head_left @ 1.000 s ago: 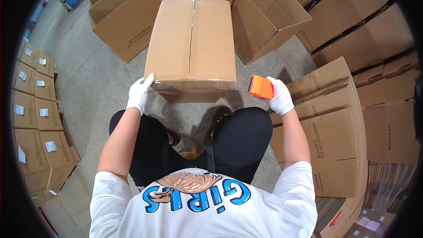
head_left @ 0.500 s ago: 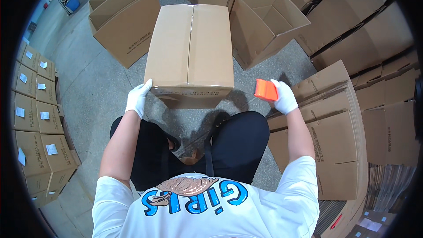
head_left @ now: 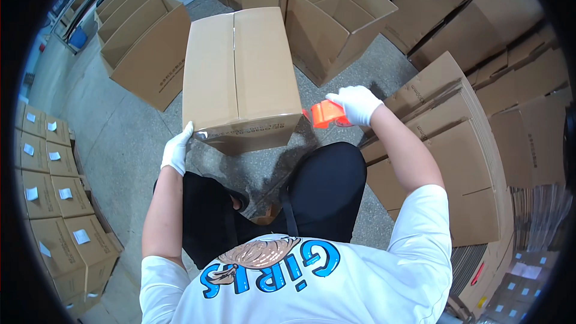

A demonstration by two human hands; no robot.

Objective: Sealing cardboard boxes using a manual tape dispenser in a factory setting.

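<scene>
A large closed cardboard box (head_left: pixel 264 72) stands in front of me, its top flaps meeting along a centre seam. Shiny clear tape shows at its near left corner. My left hand (head_left: pixel 177 149), in a white glove, grips that corner, thumb up by the top edge and fingers along the side. In my right hand (head_left: pixel 357 105), also gloved in white, is an orange tape dispenser (head_left: pixel 324 114). It is held just off the box's near right corner; whether its tip touches the cardboard I cannot tell.
Open empty cartons stand behind the box, one row at left (head_left: pixel 144 48) and a pair (head_left: pixel 330 30) at right. Flattened cartons (head_left: pixel 450 168) are stacked at my right. Labelled closed boxes (head_left: pixel 48 192) are piled at far left. A blue bucket (head_left: pixel 77 37) stands at the back left.
My right hand has moved up and inward, bringing the tape dispenser close to the box's right corner and turning it. My left hand stays at the left corner. The whole view has shifted slightly.
</scene>
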